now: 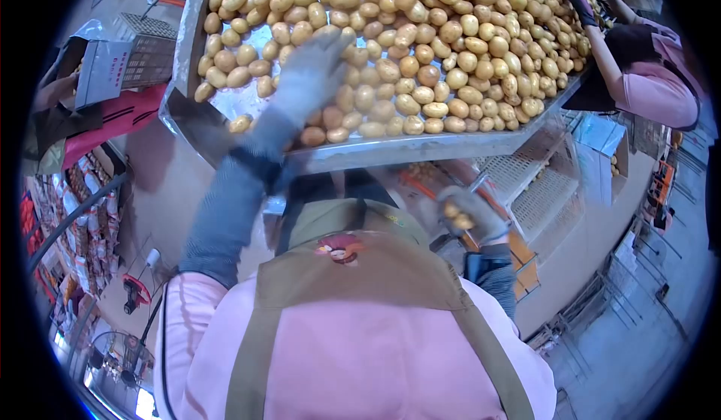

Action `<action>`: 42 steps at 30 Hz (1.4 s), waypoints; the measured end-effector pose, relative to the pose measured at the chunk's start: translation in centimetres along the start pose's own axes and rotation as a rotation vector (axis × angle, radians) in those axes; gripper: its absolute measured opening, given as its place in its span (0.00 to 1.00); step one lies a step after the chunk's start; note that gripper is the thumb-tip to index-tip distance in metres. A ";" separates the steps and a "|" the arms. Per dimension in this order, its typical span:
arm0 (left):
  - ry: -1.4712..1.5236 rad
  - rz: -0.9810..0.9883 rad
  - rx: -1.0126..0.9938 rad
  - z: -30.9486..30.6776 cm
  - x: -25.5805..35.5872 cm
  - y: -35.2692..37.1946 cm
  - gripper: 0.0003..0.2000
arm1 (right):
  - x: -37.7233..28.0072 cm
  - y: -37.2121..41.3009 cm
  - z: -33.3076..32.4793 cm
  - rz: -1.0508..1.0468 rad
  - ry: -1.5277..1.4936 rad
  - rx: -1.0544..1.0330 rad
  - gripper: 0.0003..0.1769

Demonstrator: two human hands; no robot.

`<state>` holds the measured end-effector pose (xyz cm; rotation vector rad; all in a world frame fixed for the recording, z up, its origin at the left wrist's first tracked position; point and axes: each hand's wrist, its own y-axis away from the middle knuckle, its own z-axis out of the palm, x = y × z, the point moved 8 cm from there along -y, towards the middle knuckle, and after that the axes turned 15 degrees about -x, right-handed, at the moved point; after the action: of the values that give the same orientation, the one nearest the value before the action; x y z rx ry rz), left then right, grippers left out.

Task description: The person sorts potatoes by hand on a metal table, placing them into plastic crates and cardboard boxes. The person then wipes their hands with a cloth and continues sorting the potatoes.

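Note:
A heap of potatoes [420, 52] covers most of a metal sorting table [420, 147] in front of me. My left hand [312, 71], in a pale grey glove, lies over the potatoes at the left part of the table, fingers stretched out and slightly blurred. Below the table's front edge, at my right side, my gloved right hand [475, 217] is closed around a few small potatoes [457, 216]. It is near a plastic crate [537, 183], and motion smears its outline.
Across the right corner, a co-worker's purple-gloved hand [577, 0] reaches into the heap. A cardboard box [598, 157] stands beyond the crate. At left, another person's arm [56, 90] is at a carton [103, 73]; filled net bags [90, 217] are stacked below.

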<state>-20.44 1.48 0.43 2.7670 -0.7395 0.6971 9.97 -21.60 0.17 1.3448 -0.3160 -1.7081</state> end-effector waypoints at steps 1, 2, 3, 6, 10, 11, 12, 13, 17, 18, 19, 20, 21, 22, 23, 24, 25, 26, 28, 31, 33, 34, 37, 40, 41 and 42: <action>-0.130 0.159 0.063 -0.5 0.3 -1.2 0.26 | 4.0 2.8 -4.7 0.163 -0.081 0.151 0.23; -0.252 0.150 -0.086 2.5 -1.5 -2.7 0.29 | 6.4 4.5 -9.5 -0.017 -0.282 0.140 0.25; -0.377 0.141 -0.228 5.2 -2.8 -3.6 0.33 | 7.1 5.9 -14.3 -0.110 -0.186 0.366 0.25; 0.005 0.055 -0.106 3.8 -4.6 -1.4 0.31 | 2.7 8.6 -19.7 -0.232 0.443 1.063 0.24; 0.791 -0.413 0.240 2.2 -9.6 9.3 0.17 | -9.8 -3.7 -3.2 -0.383 0.639 0.703 0.17; 0.823 -0.447 0.424 2.0 -11.3 12.1 0.17 | -10.7 -7.7 -0.9 -0.489 0.727 0.570 0.16; 0.816 -0.539 0.444 3.3 -13.4 14.5 0.18 | -13.5 -11.3 2.4 -0.491 0.959 0.491 0.18; 0.808 -0.631 0.468 5.0 -15.5 17.1 0.18 | -15.1 -14.8 4.3 -0.604 1.144 0.473 0.17; 0.316 -0.628 0.409 3.0 -13.0 17.9 0.19 | -17.1 -26.3 5.8 -0.267 1.796 0.641 0.12; 0.250 -0.578 0.374 2.4 -12.6 17.3 0.20 | -17.1 -27.4 5.8 -0.130 1.840 0.660 0.11; 0.194 -0.560 0.373 1.7 -12.0 17.1 0.20 | -16.6 -27.7 5.7 -0.087 1.847 0.644 0.12; 0.139 -0.537 0.375 1.0 -11.4 16.5 0.20 | -15.8 -27.9 5.1 -0.046 1.856 0.634 0.13; 0.082 -0.508 0.383 0.3 -10.7 15.5 0.21 | -15.6 -28.0 4.8 -0.008 1.865 0.631 0.15; 0.157 -0.458 0.446 0.3 -10.4 14.8 0.19 | -15.4 -28.1 4.7 -0.005 1.823 0.646 0.14; 0.164 -0.397 0.435 0.1 -9.8 13.3 0.19 | -15.8 -28.6 4.7 -0.013 1.810 0.662 0.13; 0.170 -0.336 0.417 -0.1 -9.0 11.8 0.18 | -16.0 -29.1 4.6 -0.017 1.793 0.675 0.13; 0.177 -0.275 0.393 -0.3 -8.1 10.3 0.18 | -16.1 -29.4 4.3 -0.016 1.774 0.686 0.12; 0.212 -0.246 0.310 0.0 -7.7 8.2 0.17 | -16.1 -29.9 4.0 -0.006 1.824 0.670 0.13; 0.212 -0.140 0.247 -1.7 -5.9 4.2 0.16 | -16.4 -29.3 3.4 -0.045 1.780 0.631 0.13; 0.172 -0.096 -0.013 -1.8 -4.3 -1.2 0.14 | -17.1 -27.2 3.0 -0.068 1.650 0.646 0.15; -0.116 -0.005 -0.209 3.7 -4.4 -4.2 0.13 | -16.9 -26.1 2.5 -0.220 1.530 0.653 0.14; -0.263 0.045 -0.303 5.2 -3.6 -5.3 0.13 | -16.8 -25.6 2.2 -0.373 1.381 0.611 0.15; -0.349 -0.031 -0.412 6.6 -2.3 -7.0 0.11 | -16.4 -25.0 1.9 -0.481 1.286 0.611 0.18; 0.010 -0.200 -0.340 5.9 -5.3 -7.1 0.12 | -16.1 -22.0 2.0 -0.665 1.138 0.615 0.18; 0.289 -0.346 -0.329 4.3 -5.6 -6.2 0.15 | -16.2 -20.4 2.0 -0.759 1.030 0.627 0.18; 0.398 -0.416 -0.334 4.9 -7.3 -6.1 0.20 | -15.6 -19.0 1.1 -0.761 0.677 0.640 0.17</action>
<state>-20.95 8.34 -7.74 2.2680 -0.1693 0.8955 -0.45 0.57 -2.28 2.6729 0.0816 -1.6342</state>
